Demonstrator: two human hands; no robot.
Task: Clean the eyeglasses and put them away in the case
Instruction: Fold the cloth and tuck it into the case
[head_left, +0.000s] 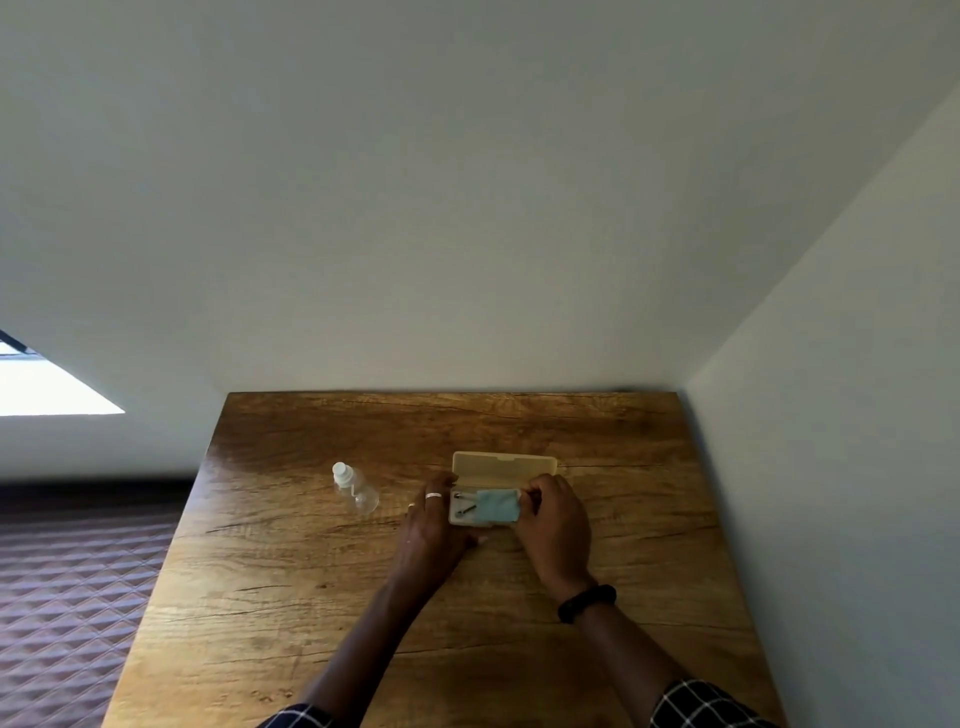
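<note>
Nearest the camera, two checked sleeves at abt 6 o'clock, forearms running up the wooden tabletop. Black band on the right wrist.

Left hand, ring on one finger, lies curled against the case's left end, fingers cupping the rim; looks like steadying, not pinching. Right hand wraps the right end, fingertips bent over the edge near the blue cloth. Whether they grip the cloth or just the rim, can't tell.

The case, beige, sits open btwn both hands, at roughly 12 o'clock from them, long axis left-right across the tabletop, lid standing up on the far side. Inside: cloth over most of the tray, dark temple tips of the eyeglasses poking out at the left end, so glasses seem already in. Both hands equally near; lid hinge is away from the person, so closing prob means folding the lid toward 6 o'clock.

Farther left, at 9 o'clock of the case and well apart, a clear bottle w/ white cap lies tilted. Beyond, plain wall.
</note>
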